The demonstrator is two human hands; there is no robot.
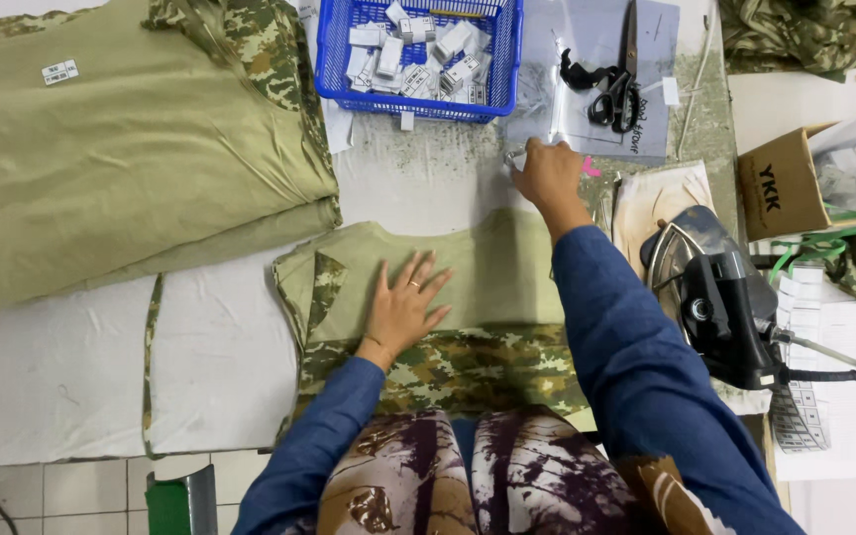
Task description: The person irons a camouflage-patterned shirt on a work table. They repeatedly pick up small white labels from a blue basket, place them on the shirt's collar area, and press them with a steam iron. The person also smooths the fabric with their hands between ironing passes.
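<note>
Head view: left hand [403,307] lies flat, fingers spread, palm down on the olive shirt [468,272] spread on the counter [220,347]. Nothing gripped, just pressing the fabric. The shirt has an olive body and camouflage panels at shoulder and lower section; the near edge hangs toward the person's lap.

Right hand [547,173] is extended past the shirt's far edge, fingers curled and pinched on a small pale item [517,159] at the corner of a clear plastic bag [587,89]. Too small to tell what the item is, or whether it's the bag's edge.

Around it:
- Blue plastic basket [418,59] of small white tags sits just left of the bag, at the far side of the counter.
- Black scissors [614,99] lie on the bag, close beyond the right hand.
- Small pink scrap [589,168] just right of the right hand's wrist.
- Stack of folded olive and camouflage garments [131,149] fills far left, well clear of both hands.
- Steam iron [715,297] stands right of the right forearm, near the sleeve, hose running off right.
- Brown cardboard box [780,183] and printed paper sheets [824,376] further right.

Between the hands: only open shirt fabric.
</note>
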